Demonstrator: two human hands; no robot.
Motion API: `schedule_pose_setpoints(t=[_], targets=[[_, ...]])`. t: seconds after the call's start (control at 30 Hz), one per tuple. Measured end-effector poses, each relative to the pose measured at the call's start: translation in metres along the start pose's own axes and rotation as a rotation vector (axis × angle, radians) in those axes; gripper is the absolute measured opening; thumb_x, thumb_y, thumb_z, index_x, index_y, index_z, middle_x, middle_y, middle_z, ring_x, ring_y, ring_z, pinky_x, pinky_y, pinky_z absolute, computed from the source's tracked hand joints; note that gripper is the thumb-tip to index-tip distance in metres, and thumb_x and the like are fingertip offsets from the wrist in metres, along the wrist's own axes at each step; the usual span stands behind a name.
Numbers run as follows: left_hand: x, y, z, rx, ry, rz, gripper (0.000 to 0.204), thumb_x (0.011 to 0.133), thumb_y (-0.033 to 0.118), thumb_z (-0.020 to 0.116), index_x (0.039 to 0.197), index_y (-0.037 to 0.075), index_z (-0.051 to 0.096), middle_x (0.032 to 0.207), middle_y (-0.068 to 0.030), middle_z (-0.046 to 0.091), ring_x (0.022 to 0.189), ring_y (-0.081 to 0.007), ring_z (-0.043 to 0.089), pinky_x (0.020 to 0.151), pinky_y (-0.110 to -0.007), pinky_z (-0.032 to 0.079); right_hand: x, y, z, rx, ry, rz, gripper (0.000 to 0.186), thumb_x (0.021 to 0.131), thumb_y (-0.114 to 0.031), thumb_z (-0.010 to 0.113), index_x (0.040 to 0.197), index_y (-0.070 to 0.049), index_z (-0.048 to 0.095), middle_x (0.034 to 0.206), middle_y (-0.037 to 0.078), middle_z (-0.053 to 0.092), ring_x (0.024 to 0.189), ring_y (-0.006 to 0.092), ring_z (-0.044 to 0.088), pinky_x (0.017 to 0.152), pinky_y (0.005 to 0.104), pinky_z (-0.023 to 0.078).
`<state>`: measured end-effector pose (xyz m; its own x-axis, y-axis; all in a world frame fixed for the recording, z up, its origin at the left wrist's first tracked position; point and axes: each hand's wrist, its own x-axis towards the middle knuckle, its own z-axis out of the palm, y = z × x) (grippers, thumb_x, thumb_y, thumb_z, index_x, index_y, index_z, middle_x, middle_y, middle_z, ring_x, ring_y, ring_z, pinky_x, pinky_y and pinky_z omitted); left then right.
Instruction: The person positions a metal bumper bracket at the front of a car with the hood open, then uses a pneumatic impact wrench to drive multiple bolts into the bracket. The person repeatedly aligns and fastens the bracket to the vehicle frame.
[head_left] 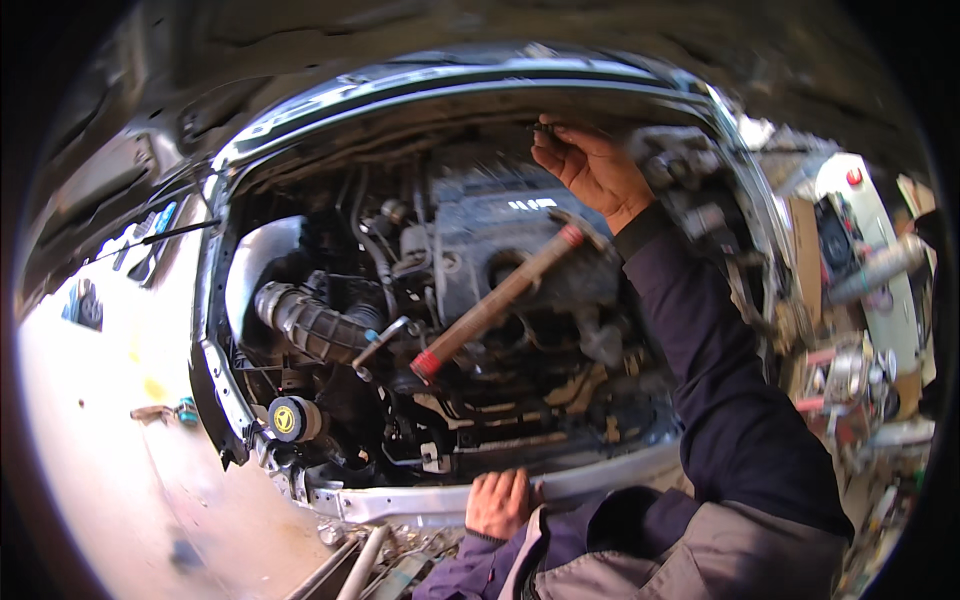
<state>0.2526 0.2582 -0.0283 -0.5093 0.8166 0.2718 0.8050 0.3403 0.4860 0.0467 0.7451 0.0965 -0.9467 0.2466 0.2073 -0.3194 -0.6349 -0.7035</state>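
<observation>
My right hand point(595, 170) is raised over the far side of the engine bay, its fingers pinched on a small dark part point(541, 129) whose kind I cannot make out. Below it a hammer point(500, 303) lies slantwise across the dark engine cover point(465, 215), its wooden handle red at both ends. At the near edge my left hand point(498, 503) is closed over the pale metal front crossbar point(400, 503). A ratchet wrench point(381, 342) rests beside the ribbed black air hose point(315, 325).
The raised hood point(420, 25) hangs overhead. A round cap with a yellow mark point(288, 419) sits at the near left of the bay. A tool with a teal end point(186, 411) lies on the floor at left. Clutter and a pale panel point(885, 270) stand at right.
</observation>
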Motion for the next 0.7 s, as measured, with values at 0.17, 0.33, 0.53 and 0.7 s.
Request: schedule_pose_setpoints(t=[0.17, 0.33, 0.53, 0.7], targets=[[0.005, 0.012, -0.002, 0.056, 0.0, -0.038, 0.029, 0.093, 0.022, 0.083, 0.114, 0.004, 0.074, 0.097, -0.0124, 0.07, 0.089, -0.0331, 0.067, 0.083, -0.047, 0.053, -0.183, -0.025, 0.024, -0.094, 0.1, -0.151, 0.025, 0.109, -0.004, 0.07, 0.132, -0.001, 0.077, 0.121, 0.012, 0.082, 0.116, 0.0259, 0.08, 0.109, 0.0429, 0.064], [0.003, 0.011, 0.004, 0.153, -0.064, 0.008, 0.023, 0.102, 0.024, 0.073, 0.114, 0.004, 0.075, 0.094, -0.014, 0.071, 0.089, -0.0361, 0.069, 0.082, -0.049, 0.052, -0.415, -0.021, 0.043, -0.272, 0.592, -0.381, 0.021, 0.106, 0.002, 0.074, 0.127, 0.001, 0.078, 0.12, 0.014, 0.082, 0.113, 0.0268, 0.081, 0.105, 0.0445, 0.066], [0.014, 0.013, 0.004, 0.156, -0.233, 0.121, 0.033, 0.106, 0.024, 0.066, 0.128, 0.001, 0.073, 0.113, -0.0202, 0.075, 0.106, -0.0434, 0.071, 0.093, -0.055, 0.052, -0.62, 0.038, 0.058, -0.259, 1.293, -0.503, 0.012, 0.105, -0.001, 0.078, 0.117, 0.001, 0.077, 0.112, 0.01, 0.08, 0.097, 0.0194, 0.078, 0.091, 0.0369, 0.064], [0.049, 0.048, 0.013, 0.138, -0.354, 0.429, 0.058, 0.104, 0.025, 0.07, 0.151, -0.006, 0.058, 0.141, -0.0298, 0.065, 0.131, -0.0503, 0.062, 0.113, -0.058, 0.049, -0.646, 0.102, 0.072, -0.464, 1.314, -0.484, 0.018, 0.104, -0.006, 0.082, 0.118, 0.004, 0.077, 0.111, 0.01, 0.082, 0.098, 0.0147, 0.078, 0.089, 0.0278, 0.063]])
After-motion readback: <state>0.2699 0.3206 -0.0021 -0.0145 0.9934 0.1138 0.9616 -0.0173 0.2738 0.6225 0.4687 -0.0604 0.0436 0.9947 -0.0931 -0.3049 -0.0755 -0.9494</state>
